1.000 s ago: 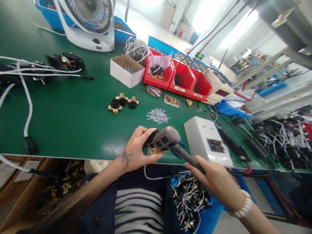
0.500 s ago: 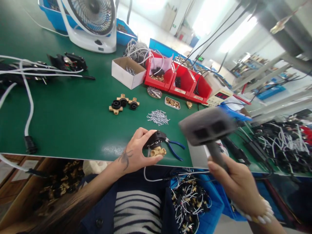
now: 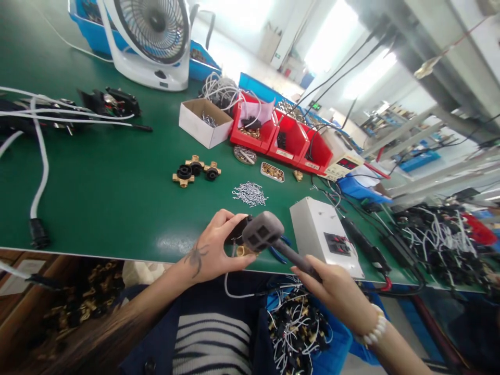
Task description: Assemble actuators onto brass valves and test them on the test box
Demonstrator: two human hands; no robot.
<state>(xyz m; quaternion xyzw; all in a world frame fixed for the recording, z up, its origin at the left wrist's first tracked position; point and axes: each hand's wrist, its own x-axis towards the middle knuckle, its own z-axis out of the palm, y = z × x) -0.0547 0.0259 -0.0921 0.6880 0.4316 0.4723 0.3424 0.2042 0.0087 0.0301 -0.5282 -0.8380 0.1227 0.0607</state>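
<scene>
My left hand point(image 3: 219, 245) is closed around a brass valve fitting point(image 3: 242, 250) with a black housing at the table's front edge. A white cable hangs from this part. My right hand point(image 3: 332, 281) grips the handle of a grey mallet point(image 3: 264, 232) with square recesses in its head. The mallet head is in front of the fitting and hides much of it; whether they touch I cannot tell. Blue-handled pliers point(image 3: 279, 254) lie just behind, partly covered. A pile of small metal clips point(image 3: 250, 194) and several brass fittings with black caps point(image 3: 184, 175) lie farther back.
A grey box with a switch panel point(image 3: 322, 229) stands right of the pliers. Red bins point(image 3: 287, 138), a white carton point(image 3: 203, 130) and a fan point(image 3: 152, 47) line the back. Cables point(image 3: 42, 177) lie at left. A blue crate of wired parts point(image 3: 338, 344) is below the edge.
The mallet has swung left and down, from above the grey box to over the fitting, with my right hand following. My left hand keeps its hold on the fitting.
</scene>
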